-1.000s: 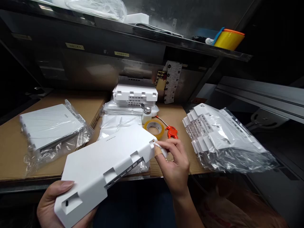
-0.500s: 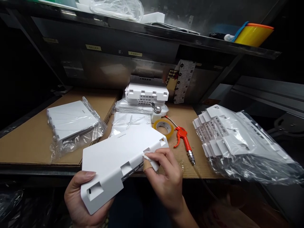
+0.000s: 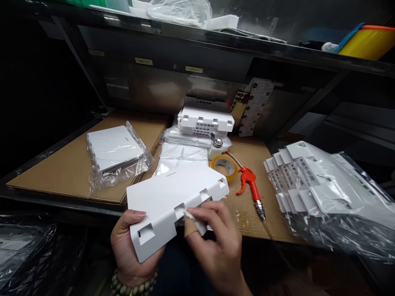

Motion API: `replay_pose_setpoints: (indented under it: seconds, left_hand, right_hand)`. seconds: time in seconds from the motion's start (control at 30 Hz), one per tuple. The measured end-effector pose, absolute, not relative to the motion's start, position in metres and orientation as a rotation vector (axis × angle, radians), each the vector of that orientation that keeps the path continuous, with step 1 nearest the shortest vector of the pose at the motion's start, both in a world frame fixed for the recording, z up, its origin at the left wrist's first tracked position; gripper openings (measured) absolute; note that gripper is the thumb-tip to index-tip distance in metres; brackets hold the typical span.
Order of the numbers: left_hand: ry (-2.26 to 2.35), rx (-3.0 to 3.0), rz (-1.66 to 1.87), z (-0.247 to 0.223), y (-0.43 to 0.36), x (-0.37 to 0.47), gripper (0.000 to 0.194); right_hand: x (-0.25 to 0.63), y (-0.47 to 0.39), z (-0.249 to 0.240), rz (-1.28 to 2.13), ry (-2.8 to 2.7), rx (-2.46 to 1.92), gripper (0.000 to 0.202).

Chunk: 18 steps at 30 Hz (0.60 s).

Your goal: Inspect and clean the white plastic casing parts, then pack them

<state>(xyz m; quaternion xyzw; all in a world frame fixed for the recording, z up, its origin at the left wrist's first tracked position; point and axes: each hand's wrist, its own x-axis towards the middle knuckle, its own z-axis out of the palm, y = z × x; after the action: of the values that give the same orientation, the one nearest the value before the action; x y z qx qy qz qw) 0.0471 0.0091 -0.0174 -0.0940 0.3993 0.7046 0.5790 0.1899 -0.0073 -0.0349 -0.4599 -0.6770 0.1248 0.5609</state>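
A white plastic housing [image 3: 166,189] marked HUAWEI is held tilted in front of me, with square cut-outs along its folded edge. My left hand [image 3: 135,242] grips its lower left corner, thumb on top and fingers beneath. A small white cloth [image 3: 200,227] is pinched between the thumb and fingers of my right hand [image 3: 216,238]. That hand presses the cloth to the housing's edge by the middle cut-out. Tape or a plaster wraps the right thumb. Just beyond the housing lie a roll of yellow tape [image 3: 233,173] and a white bottle [image 3: 215,153] with a metal top.
A red air blow gun [image 3: 249,179] with its hose lies right of the tape. Bagged white housings [image 3: 321,176] are stacked at the right; one bagged housing [image 3: 114,148] rests on cardboard [image 3: 61,168] at the left. More housings [image 3: 206,117] stand behind, under a metal shelf [image 3: 185,35].
My right hand has slid the cloth left along the housing's edge, from near one cut-out to the middle one. The whole scene has shifted right in view.
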Motion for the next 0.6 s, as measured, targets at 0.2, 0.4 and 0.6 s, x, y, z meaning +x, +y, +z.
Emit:
replay_pose_setpoints:
  seconds: [0.2,0.4,0.6]
  left_hand:
    - [0.875,-0.168,1.675,-0.019,0.006,0.053,0.068]
    - [0.838,-0.160,1.658,-0.023,0.006,0.053,0.071]
    - [0.812,-0.195,1.570,-0.026,0.011,0.042,0.057]
  right_hand:
    - [0.178,-0.010,-0.039,0.296,-1.627,-1.067,0.016]
    - [0.181,-0.008,-0.038,0.295,-1.689,-1.034,0.016]
    - [0.212,0.002,-0.043,0.270,-1.494,-1.202,0.011]
